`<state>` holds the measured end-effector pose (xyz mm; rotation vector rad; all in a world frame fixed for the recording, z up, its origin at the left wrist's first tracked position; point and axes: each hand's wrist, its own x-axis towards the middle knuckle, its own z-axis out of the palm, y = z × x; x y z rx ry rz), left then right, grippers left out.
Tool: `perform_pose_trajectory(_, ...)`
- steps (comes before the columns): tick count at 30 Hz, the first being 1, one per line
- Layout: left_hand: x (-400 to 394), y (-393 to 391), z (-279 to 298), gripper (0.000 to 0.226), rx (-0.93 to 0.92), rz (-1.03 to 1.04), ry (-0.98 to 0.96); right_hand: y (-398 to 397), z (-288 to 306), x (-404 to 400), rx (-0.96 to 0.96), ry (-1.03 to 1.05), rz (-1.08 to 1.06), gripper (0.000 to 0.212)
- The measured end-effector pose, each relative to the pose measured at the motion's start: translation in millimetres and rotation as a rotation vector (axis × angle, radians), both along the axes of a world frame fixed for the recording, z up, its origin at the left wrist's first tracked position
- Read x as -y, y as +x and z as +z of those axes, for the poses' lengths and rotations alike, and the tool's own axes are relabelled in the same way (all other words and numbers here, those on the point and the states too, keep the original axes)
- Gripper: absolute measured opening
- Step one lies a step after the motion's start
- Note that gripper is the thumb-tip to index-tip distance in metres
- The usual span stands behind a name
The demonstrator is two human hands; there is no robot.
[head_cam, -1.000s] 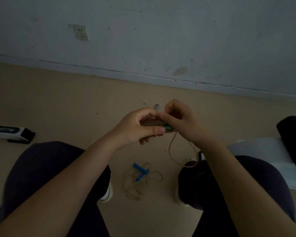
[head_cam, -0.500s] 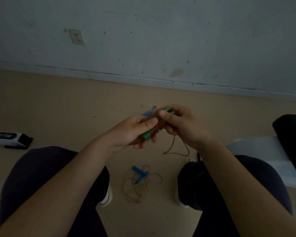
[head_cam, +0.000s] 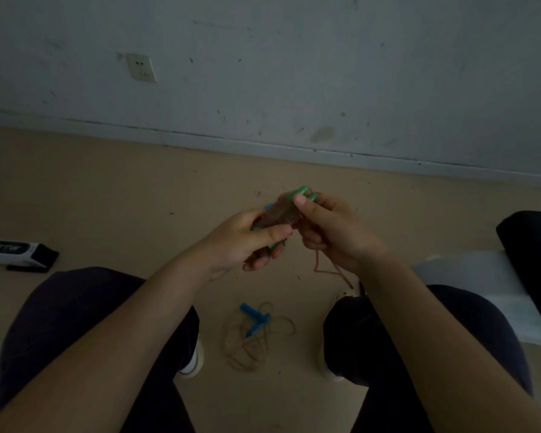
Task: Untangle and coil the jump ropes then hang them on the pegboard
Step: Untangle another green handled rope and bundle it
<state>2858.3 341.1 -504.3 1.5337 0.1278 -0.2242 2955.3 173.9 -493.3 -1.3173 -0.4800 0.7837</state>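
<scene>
Both hands meet above the floor [head_cam: 107, 195]. The left hand [head_cam: 241, 242] grips the green-handled jump rope [head_cam: 281, 214], its cord wound round the handles; the right hand [head_cam: 331, 232] pinches the upper end, loose cord trailing below. Beneath both grips, between the feet, lies the blue-handled jump rope [head_cam: 256, 326], tangled.

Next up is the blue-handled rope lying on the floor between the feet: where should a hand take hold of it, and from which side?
Probably by the two blue handles, coming straight down from above. They are the only rigid parts; they lie flat on the floor and meet in a V atop the loose rope tangle, so pinching both where they meet should lift the rope behind them.
</scene>
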Motion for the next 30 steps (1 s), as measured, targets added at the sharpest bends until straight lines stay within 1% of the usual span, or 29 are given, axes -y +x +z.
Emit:
perform_pose_trajectory(1, 1, 0, 0, 0.024, 0.016, 0.023, -0.014, 2, 0, 0, -0.020, 0.005, 0.016, 0.055)
perform_pose_trajectory(2, 2, 0, 0, 0.027, 0.031, 0.041, -0.025, 3, 1, 0, -0.034, 0.011, 0.031, 0.052)
perform_pose_trajectory(5, 3, 0, 1, 0.027, 0.076, 0.079, -0.055, 6, 2, -1, -0.029, 0.033, 0.071, 0.025)
perform_pose_trajectory(7, 2, 1, 1, 0.026, 0.100, 0.102, -0.060, 5, 2, -1, -0.013, 0.032, 0.090, 0.015)
perform_pose_trajectory(12, 2, 2, -1, 0.024, 0.120, 0.170, -0.091, 5, 5, -1, -0.005, 0.073, 0.154, 0.020)
perform_pose_trajectory(15, 2, 2, 0, 0.021, 0.124, 0.194, -0.081, 6, 3, -1, -0.003, 0.059, 0.147, 0.023)
perform_pose_trajectory(19, 2, 2, 0, 0.026, 0.138, 0.244, -0.025, 3, 1, -4, 0.131, -0.030, 0.061, 0.019)
perform_pose_trajectory(23, -2, 5, -1, 0.012, 0.205, 0.259, 0.134, -1, 3, -6, 0.264, -0.152, -0.077, 0.025)
perform_pose_trajectory(26, -3, 5, -3, 0.010, 0.232, 0.263, 0.222, -4, 4, -7, 0.400, -0.244, -0.113, 0.017)
perform_pose_trajectory(28, -4, 5, -4, 0.010, 0.245, 0.267, 0.269, -7, 5, -8, 0.436, -0.253, -0.124, 0.022)
perform_pose_trajectory(30, -4, 5, -2, 0.013, 0.227, 0.236, 0.247, -8, 6, -9, 0.434, -0.241, -0.132, 0.027)
